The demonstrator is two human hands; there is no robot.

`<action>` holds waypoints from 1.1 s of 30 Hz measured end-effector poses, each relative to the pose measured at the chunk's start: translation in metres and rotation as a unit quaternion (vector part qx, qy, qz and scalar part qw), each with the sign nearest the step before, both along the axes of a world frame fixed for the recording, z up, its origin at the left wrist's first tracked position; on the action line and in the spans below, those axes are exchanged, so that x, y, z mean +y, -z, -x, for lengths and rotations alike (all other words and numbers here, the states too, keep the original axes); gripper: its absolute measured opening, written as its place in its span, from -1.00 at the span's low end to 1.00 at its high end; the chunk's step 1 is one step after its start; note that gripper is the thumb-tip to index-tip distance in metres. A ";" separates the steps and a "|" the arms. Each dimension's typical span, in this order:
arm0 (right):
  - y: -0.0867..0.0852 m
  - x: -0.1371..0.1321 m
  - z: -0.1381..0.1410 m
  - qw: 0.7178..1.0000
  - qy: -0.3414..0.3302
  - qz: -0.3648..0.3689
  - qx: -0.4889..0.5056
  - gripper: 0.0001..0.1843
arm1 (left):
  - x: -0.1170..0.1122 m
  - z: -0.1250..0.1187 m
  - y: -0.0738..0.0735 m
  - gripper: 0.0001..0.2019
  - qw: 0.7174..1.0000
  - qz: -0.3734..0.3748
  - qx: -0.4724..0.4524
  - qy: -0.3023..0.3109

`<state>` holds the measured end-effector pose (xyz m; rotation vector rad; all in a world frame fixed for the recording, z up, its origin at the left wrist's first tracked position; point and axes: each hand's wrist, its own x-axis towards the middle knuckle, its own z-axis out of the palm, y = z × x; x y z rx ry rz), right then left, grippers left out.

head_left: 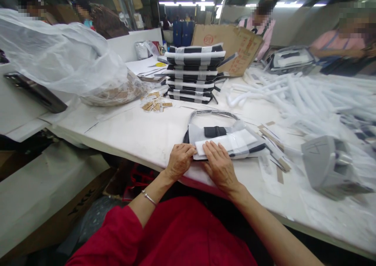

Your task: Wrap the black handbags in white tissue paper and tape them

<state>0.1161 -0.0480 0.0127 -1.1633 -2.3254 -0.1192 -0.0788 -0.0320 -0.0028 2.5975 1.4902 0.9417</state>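
Note:
A black handbag (215,131) lies on the table near its front edge, its handle (216,112) covered in clear wrap and arching toward the back. White wrapping paper covers much of its front, and a folded white foam sheet (243,138) lies across it, with a clear strip over part of the sheet. My left hand (179,162) is closed at the bag's lower left corner, fingertips bent onto its edge; exactly what they pinch is partly hidden. Flat on the foam sheet rests my right hand (221,167), fingers stretched out.
Wrapped bags (192,76) are stacked behind, beside brown tags (155,103) and a big clear plastic bag (114,88). A grey tape dispenser (321,166) stands right, before a heap of white foam rolls (305,90). Behind are a carton (223,39) and co-workers in pink.

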 end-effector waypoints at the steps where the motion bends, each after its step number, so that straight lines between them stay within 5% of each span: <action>1: 0.000 -0.001 -0.001 1.000 0.015 0.002 0.002 -0.42 | 0.000 -0.001 0.001 -0.73 1.000 0.000 -0.003 -0.004; 6: -0.004 -0.001 -0.003 1.000 0.014 0.016 0.013 -0.46 | -0.004 0.000 -0.007 -0.73 1.000 0.012 -0.007 0.003; 11: -0.007 -0.003 -0.002 0.999 0.018 0.023 0.019 -0.43 | -0.007 0.008 -0.050 -0.65 0.990 0.103 -0.044 0.083; 15: -0.014 -0.005 -0.001 0.999 0.018 0.038 0.013 -0.37 | 0.003 -0.004 -0.075 -0.77 0.988 0.131 -0.067 0.034; 19: -0.048 0.011 -0.028 0.995 -0.009 0.085 0.052 -0.64 | 0.015 -0.026 -0.068 -0.75 0.993 0.111 0.039 0.027; 23: -0.076 0.046 -0.073 0.989 0.115 -0.003 0.092 -0.65 | 0.024 -0.028 -0.063 -0.67 0.988 0.135 0.067 0.023; 27: -0.056 0.067 -0.097 0.975 0.219 0.020 -0.010 -0.64 | 0.033 -0.020 -0.078 -0.53 0.978 0.201 0.047 0.044; 33: -0.025 0.064 -0.104 0.974 0.215 0.040 -0.053 -0.63 | 0.045 -0.015 -0.093 -0.59 0.948 0.318 -0.012 0.034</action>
